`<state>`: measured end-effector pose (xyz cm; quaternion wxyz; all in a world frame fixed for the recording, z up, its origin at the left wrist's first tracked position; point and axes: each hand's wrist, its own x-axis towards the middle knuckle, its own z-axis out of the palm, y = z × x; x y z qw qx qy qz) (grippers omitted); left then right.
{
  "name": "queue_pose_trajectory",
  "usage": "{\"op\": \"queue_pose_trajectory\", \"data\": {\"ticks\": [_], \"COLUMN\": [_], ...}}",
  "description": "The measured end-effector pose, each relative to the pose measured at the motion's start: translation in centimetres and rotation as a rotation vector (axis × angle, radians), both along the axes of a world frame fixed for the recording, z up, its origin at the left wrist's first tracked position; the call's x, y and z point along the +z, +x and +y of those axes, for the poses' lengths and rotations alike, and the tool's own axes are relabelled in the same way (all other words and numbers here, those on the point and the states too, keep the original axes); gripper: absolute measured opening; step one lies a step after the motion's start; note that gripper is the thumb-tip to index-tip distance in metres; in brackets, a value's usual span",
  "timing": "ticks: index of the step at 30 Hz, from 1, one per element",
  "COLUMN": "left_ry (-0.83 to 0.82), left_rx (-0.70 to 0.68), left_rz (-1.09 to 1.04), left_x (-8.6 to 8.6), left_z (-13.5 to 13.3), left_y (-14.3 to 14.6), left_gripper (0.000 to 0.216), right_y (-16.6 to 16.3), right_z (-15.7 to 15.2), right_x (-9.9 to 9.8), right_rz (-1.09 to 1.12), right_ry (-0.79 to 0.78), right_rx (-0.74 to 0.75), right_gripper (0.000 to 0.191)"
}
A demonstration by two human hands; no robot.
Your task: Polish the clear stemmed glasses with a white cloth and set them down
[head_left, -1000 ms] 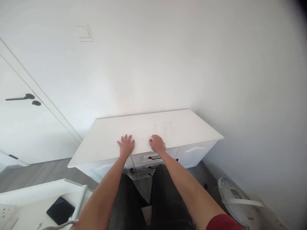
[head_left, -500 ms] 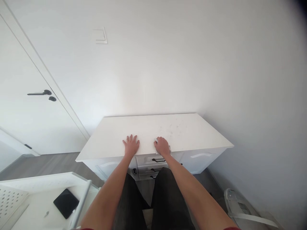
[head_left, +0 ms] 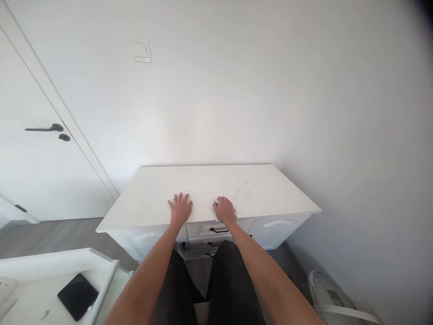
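Observation:
My left hand (head_left: 181, 208) lies flat on the white top of a cabinet (head_left: 162, 180), its fingers spread and nothing in it. To its right, near the front edge, my right hand (head_left: 224, 209) is closed over a white cloth (head_left: 216, 201) and rests on the same top. Only small bits of the cloth show, by the thumb and beside the wrist; most of it is hidden under the palm. Grey smudges (head_left: 241, 184) mark the surface beyond and to the right of my right hand.
Below the top are drawers with black handles (head_left: 219, 230). A white wall rises behind; a door with a black handle (head_left: 47, 128) is at left. At lower left, a white desk unit (head_left: 50, 256) holds a black tablet-like thing (head_left: 77, 295). A pale appliance (head_left: 326, 293) stands at lower right.
The whole view has shifted slightly, so the cabinet and both hands sit a little farther left. The left hand stays flat, and the right hand keeps its hold on the cloth.

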<state>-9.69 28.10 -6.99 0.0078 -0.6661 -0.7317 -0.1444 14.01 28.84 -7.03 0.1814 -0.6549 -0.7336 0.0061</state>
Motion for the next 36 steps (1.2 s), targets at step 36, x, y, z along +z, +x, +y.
{"op": "queue_pose_trajectory", "data": {"ticks": [36], "left_ry": [0.294], "left_rx": [0.05], "left_rz": [-0.34], "left_x": [0.6], "left_z": [-7.9], "left_y": [-0.5], "left_gripper": [0.024], "right_y": [0.1], "right_z": [-0.6], "right_x": [0.2], "right_rz": [-0.051], "right_ry": [0.0], "right_rx": [0.028], "right_gripper": [0.021]}}
